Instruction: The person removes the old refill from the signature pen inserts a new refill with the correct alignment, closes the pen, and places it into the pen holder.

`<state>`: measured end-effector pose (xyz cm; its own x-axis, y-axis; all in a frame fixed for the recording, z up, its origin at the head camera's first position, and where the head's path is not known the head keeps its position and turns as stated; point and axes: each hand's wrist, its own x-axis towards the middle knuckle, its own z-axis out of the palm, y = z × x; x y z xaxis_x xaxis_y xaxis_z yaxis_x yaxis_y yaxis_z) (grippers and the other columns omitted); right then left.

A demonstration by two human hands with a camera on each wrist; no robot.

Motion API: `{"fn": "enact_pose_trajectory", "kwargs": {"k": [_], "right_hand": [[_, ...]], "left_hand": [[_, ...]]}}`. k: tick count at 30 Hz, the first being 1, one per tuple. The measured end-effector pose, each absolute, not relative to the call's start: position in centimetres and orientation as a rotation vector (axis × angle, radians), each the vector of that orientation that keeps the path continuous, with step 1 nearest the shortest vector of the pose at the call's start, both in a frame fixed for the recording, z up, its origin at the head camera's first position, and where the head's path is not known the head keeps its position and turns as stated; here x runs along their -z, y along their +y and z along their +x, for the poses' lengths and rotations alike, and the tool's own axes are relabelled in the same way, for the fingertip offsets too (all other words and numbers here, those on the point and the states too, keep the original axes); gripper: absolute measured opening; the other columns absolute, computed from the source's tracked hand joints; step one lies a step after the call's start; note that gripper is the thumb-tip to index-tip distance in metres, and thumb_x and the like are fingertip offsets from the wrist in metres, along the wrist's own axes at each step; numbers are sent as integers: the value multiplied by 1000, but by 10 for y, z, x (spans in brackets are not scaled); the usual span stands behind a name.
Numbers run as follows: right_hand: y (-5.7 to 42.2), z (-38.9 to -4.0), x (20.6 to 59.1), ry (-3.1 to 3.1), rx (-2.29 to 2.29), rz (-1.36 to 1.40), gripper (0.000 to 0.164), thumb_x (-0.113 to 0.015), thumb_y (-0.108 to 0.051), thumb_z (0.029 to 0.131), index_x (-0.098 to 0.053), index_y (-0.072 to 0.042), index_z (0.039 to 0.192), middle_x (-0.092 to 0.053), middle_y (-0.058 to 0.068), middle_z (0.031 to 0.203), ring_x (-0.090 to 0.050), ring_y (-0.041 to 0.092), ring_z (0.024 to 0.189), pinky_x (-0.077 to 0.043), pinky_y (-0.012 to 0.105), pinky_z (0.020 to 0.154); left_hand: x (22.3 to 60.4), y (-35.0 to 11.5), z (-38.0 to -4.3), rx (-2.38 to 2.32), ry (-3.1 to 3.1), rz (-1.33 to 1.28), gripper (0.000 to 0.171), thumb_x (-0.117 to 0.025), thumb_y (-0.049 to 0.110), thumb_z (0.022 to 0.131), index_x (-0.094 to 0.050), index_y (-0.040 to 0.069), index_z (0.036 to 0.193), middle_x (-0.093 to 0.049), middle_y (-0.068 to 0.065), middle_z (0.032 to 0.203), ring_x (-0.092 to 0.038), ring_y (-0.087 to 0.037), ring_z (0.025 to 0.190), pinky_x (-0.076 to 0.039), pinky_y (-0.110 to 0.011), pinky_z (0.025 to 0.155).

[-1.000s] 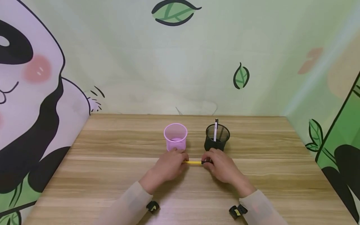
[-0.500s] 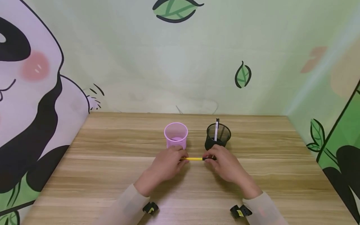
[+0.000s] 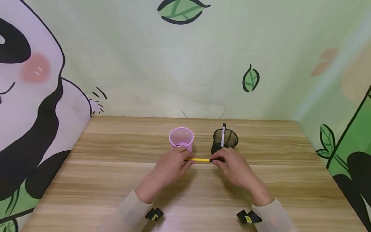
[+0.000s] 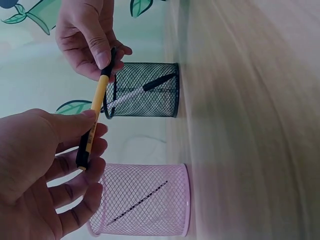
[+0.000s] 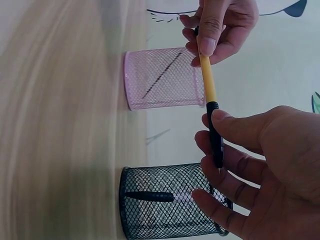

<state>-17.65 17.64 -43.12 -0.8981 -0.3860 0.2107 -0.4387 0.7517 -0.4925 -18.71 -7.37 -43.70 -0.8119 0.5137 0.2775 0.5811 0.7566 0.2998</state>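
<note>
A yellow ballpoint pen with black ends [image 3: 200, 159] is held level between both hands, above the table. My left hand [image 3: 171, 166] pinches its plain black end between thumb and fingers. At the other end, my right hand [image 3: 236, 166] pinches the black grip; the small metal tip shows in the right wrist view. Just beyond the left hand stands a pink mesh pen cup [image 4: 145, 200], with a thin dark diagonal line showing through its mesh. Behind the right hand is a black mesh pen cup [image 5: 160, 215], holding a white pen with a black end [image 3: 223, 135].
The wood-grain table [image 3: 116, 180] runs back to a pale green wall [image 3: 133, 64] printed with leaves and a panda. A black wrist device [image 3: 154, 214] sits by the left sleeve, another wrist device [image 3: 248, 217] by the right.
Both hands have lifted the yellow pen up and slightly away from the body, keeping hold of its two ends. The cups stay where they were.
</note>
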Motion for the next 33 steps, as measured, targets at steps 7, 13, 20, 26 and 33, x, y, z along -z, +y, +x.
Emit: {"fn": "enact_pose_trajectory", "kwargs": {"k": [7,13,20,26,33], "right_hand": [[177,-183,424,-2816,-906,649,8,-70,-17,99,-76,-17,106,-69,-4,103,-62,18,101,-51,43,88],[178,-187,417,-2797,-941,658,11,-70,-18,100,-76,-17,108,-69,-3,103,-63,17,99,-51,41,87],[182,-187,411,-2782,-955,670,13,-72,-17,98,-77,-16,110,-69,-2,105,-63,17,100,-51,41,88],[183,-187,409,-2762,-976,691,14,-73,-17,98,-77,-16,111,-69,-2,104,-62,16,98,-53,43,86],[185,-186,409,-2743,-997,709,16,-73,-17,97,-78,-16,113,-69,-3,104,-62,15,95,-52,40,81]], "left_hand": [[431,-72,-195,623,-2766,-858,19,-71,30,100,-77,16,112,-68,5,96,-62,-11,85,-55,-33,76],[425,-72,-197,663,-2737,-851,21,-68,33,101,-76,17,111,-72,4,98,-64,-14,87,-56,-38,78],[423,-72,-199,691,-2650,-859,18,-72,31,99,-78,17,108,-74,4,99,-65,-16,89,-56,-39,79],[421,-73,-200,726,-2588,-872,16,-77,29,95,-79,17,106,-75,3,101,-68,-17,97,-57,-39,85],[419,-76,-202,743,-2544,-887,12,-78,25,94,-80,17,103,-76,4,99,-68,-17,96,-58,-38,83]]}}
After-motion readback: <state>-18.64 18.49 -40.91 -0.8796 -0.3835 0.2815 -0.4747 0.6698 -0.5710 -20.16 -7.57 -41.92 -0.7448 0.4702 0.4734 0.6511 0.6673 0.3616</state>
